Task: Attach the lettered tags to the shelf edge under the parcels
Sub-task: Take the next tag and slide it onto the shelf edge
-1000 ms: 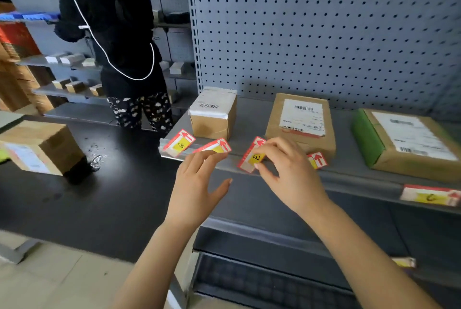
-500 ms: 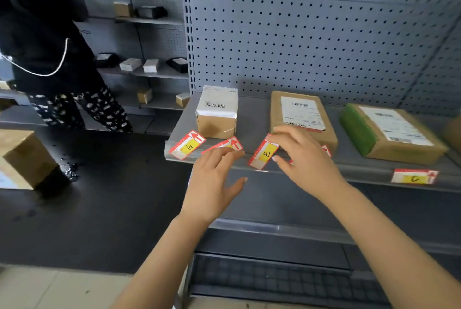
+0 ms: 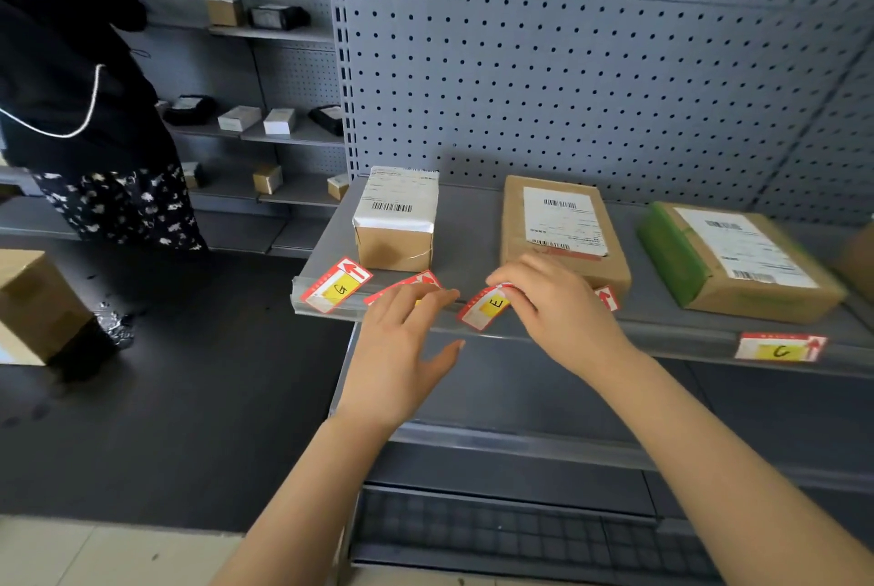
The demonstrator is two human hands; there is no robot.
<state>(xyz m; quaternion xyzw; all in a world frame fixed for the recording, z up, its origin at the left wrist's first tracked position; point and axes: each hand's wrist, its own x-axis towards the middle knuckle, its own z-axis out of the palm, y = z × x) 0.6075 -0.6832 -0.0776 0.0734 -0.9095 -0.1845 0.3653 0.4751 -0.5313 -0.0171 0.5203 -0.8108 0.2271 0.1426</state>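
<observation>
The head view looks down on a grey metal shelf [image 3: 473, 226] with a perforated back wall [image 3: 591, 65]. Three parcels stand on this shelf in a row. On the left is a small box [image 3: 396, 226] with white wrapping on its top. In the middle lies a flat brown parcel [image 3: 563, 230] with a white label, and on the right a brown parcel with green tape [image 3: 738, 259] on its left end.

Along the shelf edge [image 3: 671, 334] sit the red and white tags. The tag G [image 3: 336, 285] stands tilted at the left corner, under the small box. A second tag [image 3: 406, 285] next to it is partly hidden behind the left hand, so its letter cannot be read. The tag E [image 3: 487, 307] is tilted at the edge, under the middle parcel. Another tag [image 3: 606, 298] shows only an arrow beside the right hand. The tag C [image 3: 780, 347] sits flat on the edge under the green-taped parcel.

The right hand [image 3: 563, 311] pinches the upper end of the tag E between thumb and fingers. The left hand [image 3: 402, 349] is open with fingers spread and holds nothing; its fingertips are close to the shelf edge.

At the left, another person in dark clothes [image 3: 80, 112] stands before further shelves with small boxes [image 3: 265, 119]. A cardboard box [image 3: 33, 301] rests on the dark floor.
</observation>
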